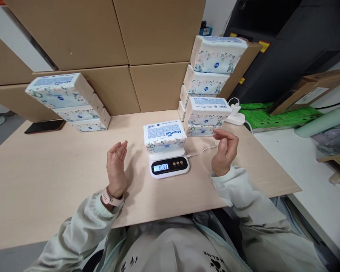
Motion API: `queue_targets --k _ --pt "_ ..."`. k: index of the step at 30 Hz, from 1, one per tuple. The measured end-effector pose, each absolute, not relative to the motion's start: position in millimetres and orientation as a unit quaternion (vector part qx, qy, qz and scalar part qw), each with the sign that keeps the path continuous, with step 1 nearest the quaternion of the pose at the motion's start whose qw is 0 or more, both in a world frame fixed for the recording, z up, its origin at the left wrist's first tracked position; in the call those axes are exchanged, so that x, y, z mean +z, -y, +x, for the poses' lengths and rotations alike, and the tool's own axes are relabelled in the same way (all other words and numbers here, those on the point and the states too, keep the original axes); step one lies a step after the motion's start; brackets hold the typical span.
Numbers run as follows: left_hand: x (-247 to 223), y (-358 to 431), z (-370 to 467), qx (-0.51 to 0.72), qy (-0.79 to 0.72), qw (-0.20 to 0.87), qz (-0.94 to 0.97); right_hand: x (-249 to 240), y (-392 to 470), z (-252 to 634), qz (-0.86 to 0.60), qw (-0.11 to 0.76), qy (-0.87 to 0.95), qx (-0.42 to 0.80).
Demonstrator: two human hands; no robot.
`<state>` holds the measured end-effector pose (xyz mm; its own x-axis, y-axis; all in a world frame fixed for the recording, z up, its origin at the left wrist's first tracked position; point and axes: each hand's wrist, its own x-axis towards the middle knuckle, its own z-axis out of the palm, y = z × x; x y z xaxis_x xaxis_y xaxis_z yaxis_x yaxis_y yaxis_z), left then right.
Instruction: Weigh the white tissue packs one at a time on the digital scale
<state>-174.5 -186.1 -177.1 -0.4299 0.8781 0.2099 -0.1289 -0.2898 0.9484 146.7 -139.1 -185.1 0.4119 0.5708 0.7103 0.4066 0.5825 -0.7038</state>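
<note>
One tissue pack (166,135) rests on the platform of a white digital scale (170,168), whose lit display shows digits. My left hand (117,168) is held to the left of the scale, open and empty, fingers extended, with a pink band on the wrist. On the other side, my right hand (225,152) is raised with its fingers apart and nothing in it, in front of the shorter right stack (206,113). Neither hand touches the pack or the scale.
Tissue packs are stacked at the left (70,100), beside a dark phone (44,126). A taller stack (215,56) stands at the back right. Cardboard boxes (96,34) line the table's rear. A white cable (201,152) runs from the scale toward a power strip (235,118).
</note>
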Motion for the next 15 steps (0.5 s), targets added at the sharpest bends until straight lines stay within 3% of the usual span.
queue_targets --k 15 --pt "-173.7 186.6 -168.9 0.701 -0.468 0.378 0.382 -182.3 135.3 142.5 -0.426 0.739 0.52 0.049"
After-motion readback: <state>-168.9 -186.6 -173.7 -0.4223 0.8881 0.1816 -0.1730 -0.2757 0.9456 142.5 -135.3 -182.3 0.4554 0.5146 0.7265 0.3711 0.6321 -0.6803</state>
